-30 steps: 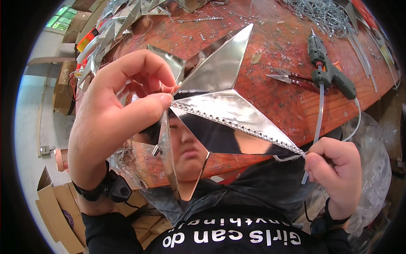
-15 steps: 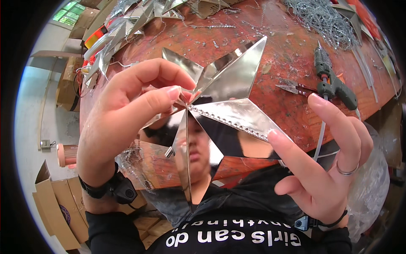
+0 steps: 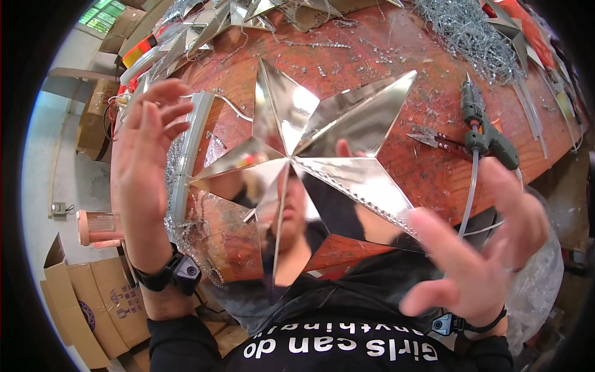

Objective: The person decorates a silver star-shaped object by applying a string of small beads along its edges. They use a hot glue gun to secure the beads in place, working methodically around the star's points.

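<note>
A workshop, by its glue gun (image 3: 476, 140) (and cardboard boxes (image 3: 102, 297)).

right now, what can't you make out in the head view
- Head view: outer end of the rhinestone trim on the mirrored star, hidden by the right hand.
- Head view: left hand, finger outlines blurred.
- Head view: piled silver stars, cut off by the top edge.

1. Left hand (image 3: 145, 155): raised, fingers (image 3: 178, 111) loosely curled and slightly apart, thumb (image 3: 150, 124) pointing up — a little blurred.
2. Left forearm (image 3: 167, 302): rising from the lower edge, leaning slightly left.
3. Right hand (image 3: 477, 266): blurred, digits spread — index (image 3: 437, 239) stretched up and leftward, thumb (image 3: 429, 297) below it, well apart.
4. Right forearm (image 3: 496, 353): short, sleeved, just above the lower edge.
</note>
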Action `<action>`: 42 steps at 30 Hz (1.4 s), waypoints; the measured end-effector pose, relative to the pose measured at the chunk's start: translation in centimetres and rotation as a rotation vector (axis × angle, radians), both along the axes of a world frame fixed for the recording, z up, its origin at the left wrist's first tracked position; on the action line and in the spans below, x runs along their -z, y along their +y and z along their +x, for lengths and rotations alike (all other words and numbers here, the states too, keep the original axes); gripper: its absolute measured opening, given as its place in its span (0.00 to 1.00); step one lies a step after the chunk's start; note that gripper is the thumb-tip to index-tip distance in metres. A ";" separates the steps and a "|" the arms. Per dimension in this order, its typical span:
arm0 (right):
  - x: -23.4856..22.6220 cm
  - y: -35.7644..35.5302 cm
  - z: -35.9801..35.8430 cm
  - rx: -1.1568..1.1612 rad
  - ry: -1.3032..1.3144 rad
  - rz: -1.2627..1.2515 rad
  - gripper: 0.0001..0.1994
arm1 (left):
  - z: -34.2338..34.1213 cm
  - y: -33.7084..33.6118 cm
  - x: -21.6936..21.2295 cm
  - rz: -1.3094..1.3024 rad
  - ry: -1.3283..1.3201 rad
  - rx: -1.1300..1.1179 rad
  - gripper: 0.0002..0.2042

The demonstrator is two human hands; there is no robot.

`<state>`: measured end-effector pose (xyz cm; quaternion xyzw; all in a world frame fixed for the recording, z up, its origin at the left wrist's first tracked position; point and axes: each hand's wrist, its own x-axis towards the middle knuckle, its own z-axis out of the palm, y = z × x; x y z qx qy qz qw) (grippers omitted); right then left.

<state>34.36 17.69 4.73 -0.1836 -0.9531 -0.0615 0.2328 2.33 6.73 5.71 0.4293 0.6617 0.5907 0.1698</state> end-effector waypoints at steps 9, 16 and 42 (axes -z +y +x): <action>4.3 9.6 3.9 0.302 0.030 -0.513 0.26 | 2.2 -1.5 0.4 -0.214 0.287 0.441 0.17; 3.7 12.5 3.6 0.285 -0.126 -0.640 0.28 | 2.3 -2.7 2.5 -0.155 -0.124 0.388 0.08; -2.9 3.4 -1.2 -0.362 0.266 -0.869 0.53 | 3.2 -3.3 2.8 0.000 -0.249 0.234 0.11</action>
